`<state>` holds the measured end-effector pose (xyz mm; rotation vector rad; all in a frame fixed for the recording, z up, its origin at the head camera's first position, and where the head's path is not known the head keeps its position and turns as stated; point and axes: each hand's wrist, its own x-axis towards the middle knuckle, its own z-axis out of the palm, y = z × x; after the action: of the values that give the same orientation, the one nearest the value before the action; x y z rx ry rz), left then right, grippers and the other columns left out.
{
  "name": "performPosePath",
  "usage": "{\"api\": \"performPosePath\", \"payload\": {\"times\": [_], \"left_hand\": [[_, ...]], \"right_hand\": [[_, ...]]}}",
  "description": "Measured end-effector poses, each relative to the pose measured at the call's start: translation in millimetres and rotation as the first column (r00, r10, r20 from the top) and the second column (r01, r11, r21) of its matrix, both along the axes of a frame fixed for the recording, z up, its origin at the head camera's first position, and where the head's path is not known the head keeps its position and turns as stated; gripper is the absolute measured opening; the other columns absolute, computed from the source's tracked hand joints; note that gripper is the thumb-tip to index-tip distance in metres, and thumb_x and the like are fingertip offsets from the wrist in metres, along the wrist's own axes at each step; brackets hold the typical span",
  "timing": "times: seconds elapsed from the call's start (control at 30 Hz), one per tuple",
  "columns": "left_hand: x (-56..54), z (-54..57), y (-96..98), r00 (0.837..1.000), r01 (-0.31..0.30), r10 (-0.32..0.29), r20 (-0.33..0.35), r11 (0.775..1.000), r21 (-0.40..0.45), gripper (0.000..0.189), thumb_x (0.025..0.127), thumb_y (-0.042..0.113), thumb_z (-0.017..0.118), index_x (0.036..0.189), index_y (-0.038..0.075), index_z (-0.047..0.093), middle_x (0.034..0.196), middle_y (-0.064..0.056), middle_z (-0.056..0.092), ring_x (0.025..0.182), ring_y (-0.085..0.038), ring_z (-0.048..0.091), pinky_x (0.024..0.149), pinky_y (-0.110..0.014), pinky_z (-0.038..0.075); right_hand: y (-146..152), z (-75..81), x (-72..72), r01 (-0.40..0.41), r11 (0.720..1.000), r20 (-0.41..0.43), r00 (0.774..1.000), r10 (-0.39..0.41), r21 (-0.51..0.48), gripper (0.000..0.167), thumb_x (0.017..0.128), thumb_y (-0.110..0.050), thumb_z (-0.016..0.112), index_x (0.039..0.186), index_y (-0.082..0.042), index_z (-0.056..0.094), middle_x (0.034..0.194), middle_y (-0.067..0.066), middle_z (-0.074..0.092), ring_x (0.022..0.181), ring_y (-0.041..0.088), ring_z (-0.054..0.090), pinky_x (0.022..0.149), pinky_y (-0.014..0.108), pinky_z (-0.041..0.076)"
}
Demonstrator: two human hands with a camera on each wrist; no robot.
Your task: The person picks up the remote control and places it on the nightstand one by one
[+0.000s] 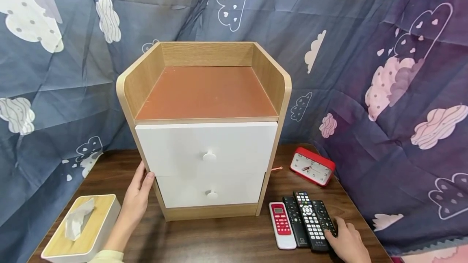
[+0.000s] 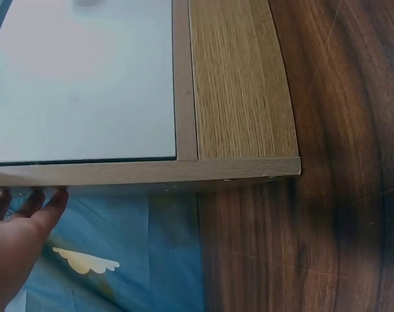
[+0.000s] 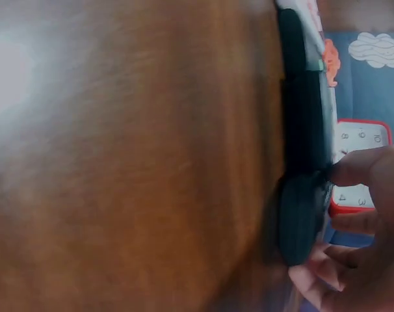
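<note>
A small wooden cabinet (image 1: 208,96) with two white drawers stands mid-table in the head view; both drawer fronts look closed. My left hand (image 1: 135,198) rests against the cabinet's left side, its fingers extended along the panel, as the left wrist view also shows. At the right, my right hand (image 1: 347,238) grips the lower end of the rightmost black remote control (image 1: 323,216), thumb on one side and fingers on the other. Beside that remote lie a larger black remote with white buttons (image 1: 310,222), a slim black remote (image 1: 295,220) and a white-and-red remote (image 1: 282,224).
A red alarm clock (image 1: 312,166) sits behind the remotes, near the table's right edge. At the front left is a tissue box (image 1: 102,222) with a wooden lid. Dark patterned cloth (image 1: 347,52) hangs behind and beside the table.
</note>
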<state>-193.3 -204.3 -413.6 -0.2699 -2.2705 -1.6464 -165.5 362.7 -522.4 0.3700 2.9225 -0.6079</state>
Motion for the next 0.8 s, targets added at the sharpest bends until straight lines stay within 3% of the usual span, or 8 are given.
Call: {"api": "performPosePath", "payload": {"times": [0.1, 0.2, 0.3, 0.5, 0.67, 0.8], "left_hand": [[0.4, -0.3, 0.5, 0.999, -0.043, 0.043, 0.012, 0.998, -0.04, 0.056, 0.109, 0.024, 0.038, 0.16, 0.015, 0.017, 0.159, -0.02, 0.028, 0.144, -0.034, 0.025, 0.107, -0.009, 0.027], [1.7, 0.6, 1.5, 0.997, -0.056, 0.059, 0.052, 0.997, -0.059, 0.057, 0.109, 0.028, 0.038, 0.16, 0.015, 0.015, 0.161, -0.019, 0.025, 0.146, -0.037, 0.021, 0.118, -0.037, 0.025], [3.0, 0.9, 2.8, 0.995, -0.059, 0.064, 0.079, 0.996, -0.066, 0.058, 0.109, 0.03, 0.037, 0.16, 0.016, 0.013, 0.162, -0.019, 0.022, 0.147, -0.04, 0.019, 0.114, -0.061, 0.021], [2.9, -1.6, 3.2, 0.994, -0.069, 0.075, 0.076, 0.994, -0.081, 0.057, 0.109, 0.032, 0.036, 0.161, 0.022, 0.013, 0.162, -0.019, 0.022, 0.147, -0.042, 0.019, 0.113, -0.064, 0.021], [2.4, -3.9, 2.3, 0.994, -0.071, 0.078, 0.074, 0.994, -0.086, 0.056, 0.109, 0.031, 0.036, 0.16, 0.025, 0.014, 0.162, -0.017, 0.024, 0.147, -0.041, 0.02, 0.113, -0.063, 0.022], [3.2, -3.9, 0.2, 0.994, -0.07, 0.076, 0.079, 0.994, -0.079, 0.056, 0.109, 0.031, 0.036, 0.16, 0.027, 0.013, 0.162, -0.016, 0.024, 0.147, -0.04, 0.02, 0.113, -0.062, 0.022]], "right_hand": [[-1.1, -2.7, 0.8, -0.001, 1.0, -0.022, 1.0, 0.001, -0.001, 0.067, 0.092, -0.034, 0.064, 0.131, 0.016, 0.044, 0.111, 0.04, 0.052, 0.105, 0.056, 0.053, 0.082, 0.061, 0.048], [-2.9, -3.6, 1.5, 0.001, 1.0, -0.053, 0.999, -0.002, -0.024, 0.062, 0.092, -0.027, 0.064, 0.131, 0.016, 0.044, 0.112, 0.04, 0.053, 0.105, 0.056, 0.053, 0.084, 0.062, 0.046], [-4.4, -4.0, 2.2, 0.025, 0.998, -0.055, 0.998, -0.029, -0.054, 0.063, 0.091, -0.025, 0.065, 0.132, 0.016, 0.042, 0.112, 0.041, 0.05, 0.105, 0.057, 0.052, 0.083, 0.063, 0.045], [-1.2, -4.6, 1.3, 0.04, 0.993, -0.035, 0.998, -0.044, -0.109, 0.069, 0.091, -0.028, 0.067, 0.134, 0.015, 0.036, 0.114, 0.043, 0.046, 0.106, 0.054, 0.051, 0.08, 0.063, 0.046], [3.0, -9.4, 3.9, -0.029, 0.993, -0.141, 0.99, 0.012, -0.116, 0.066, 0.091, -0.024, 0.069, 0.135, 0.015, 0.038, 0.119, 0.042, 0.054, 0.107, 0.054, 0.054, 0.085, 0.06, 0.047], [4.3, -13.8, 6.3, -0.041, 0.987, -0.196, 0.981, 0.01, -0.154, 0.064, 0.09, -0.023, 0.071, 0.138, 0.007, 0.04, 0.116, 0.036, 0.062, 0.103, 0.045, 0.063, 0.079, 0.05, 0.051]]}}
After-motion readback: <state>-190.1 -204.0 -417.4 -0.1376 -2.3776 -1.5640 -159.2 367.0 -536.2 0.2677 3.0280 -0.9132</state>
